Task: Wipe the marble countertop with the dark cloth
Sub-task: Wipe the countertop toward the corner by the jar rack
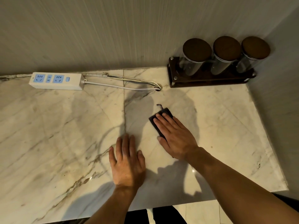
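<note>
- Marble countertop (pixel 48 126), pale cream with grey and brown veining, fills the middle and lower frame; a seam runs down its centre.
- Dark rectangular cloth (pixel 162 118), folded small with a loose thread curling off its far corner, lies flat on the marble just right of centre.
- Right hand (pixel 175 137): palm down on the cloth, fingers (pixel 159 120) extended and close together, pressing rather than gripping; most of the cloth is hidden beneath it.
- Left hand (pixel 127 164): flat on bare marble at lower centre, fingers slightly spread, holding nothing, near the right hand but not touching it; I take it as a brace.
- Step in hand, by my judgement: a wiping stroke. To do it well I should keep even pressure through the whole palm so the small cloth does not slip out, and overlap passes across the seam.
- White power strip (pixel 55 80) with blue sockets, upper left of the frame, lies against the wall; its white cables (pixel 123 83) trail right to a hole (pixel 159 89) in the marble. These block the back edge, and a damp cloth should stay off the sockets.
- Dark wooden rack (pixel 210 78), upper right corner, holds three clear glass jars (pixel 193 62) with round brown lids; the marble beneath cannot be wiped unless it is moved.
- Open marble at left and right remains to be covered; I cannot tell which parts are already clean.
</note>
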{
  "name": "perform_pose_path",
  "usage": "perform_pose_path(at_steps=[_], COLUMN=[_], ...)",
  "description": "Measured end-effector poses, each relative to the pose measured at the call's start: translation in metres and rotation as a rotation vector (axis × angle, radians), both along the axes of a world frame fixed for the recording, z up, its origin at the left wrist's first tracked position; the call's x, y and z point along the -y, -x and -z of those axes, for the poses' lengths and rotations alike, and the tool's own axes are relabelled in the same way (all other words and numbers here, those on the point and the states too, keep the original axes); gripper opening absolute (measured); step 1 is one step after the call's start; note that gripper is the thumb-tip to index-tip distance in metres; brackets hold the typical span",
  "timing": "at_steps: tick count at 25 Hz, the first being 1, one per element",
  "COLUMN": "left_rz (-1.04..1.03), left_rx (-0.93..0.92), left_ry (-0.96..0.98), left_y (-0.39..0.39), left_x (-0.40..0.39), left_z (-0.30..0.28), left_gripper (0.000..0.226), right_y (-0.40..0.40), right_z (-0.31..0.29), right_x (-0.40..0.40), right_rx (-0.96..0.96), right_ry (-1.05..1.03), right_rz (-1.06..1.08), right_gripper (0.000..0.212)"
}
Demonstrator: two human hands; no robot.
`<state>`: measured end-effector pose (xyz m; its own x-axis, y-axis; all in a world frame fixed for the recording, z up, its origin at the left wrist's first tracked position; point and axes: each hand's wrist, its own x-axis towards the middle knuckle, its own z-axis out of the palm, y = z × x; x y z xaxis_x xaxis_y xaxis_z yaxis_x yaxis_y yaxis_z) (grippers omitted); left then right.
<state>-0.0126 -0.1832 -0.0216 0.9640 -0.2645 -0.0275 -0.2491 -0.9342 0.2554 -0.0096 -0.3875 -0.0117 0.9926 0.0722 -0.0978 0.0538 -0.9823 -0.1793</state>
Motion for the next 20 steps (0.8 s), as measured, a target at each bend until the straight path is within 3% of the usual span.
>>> perform_pose_path(at_steps=[8, 20], left_rz=[-0.002, 0.005], left_rx=[0.006, -0.033], left_ry=[-0.025, -0.088], left_y=[-0.001, -0.002], left_x=[0.000, 0.002], left_z=[0.002, -0.001], left_gripper=[0.057, 0.059], right_y=[-0.039, -0.081], right_z=[0.003, 0.006], right_x=[0.006, -0.006], right_rx=[0.013, 0.051], right_ry=[-0.025, -0.121], right_rz=[0.157, 0.804], right_gripper=[0.062, 0.061])
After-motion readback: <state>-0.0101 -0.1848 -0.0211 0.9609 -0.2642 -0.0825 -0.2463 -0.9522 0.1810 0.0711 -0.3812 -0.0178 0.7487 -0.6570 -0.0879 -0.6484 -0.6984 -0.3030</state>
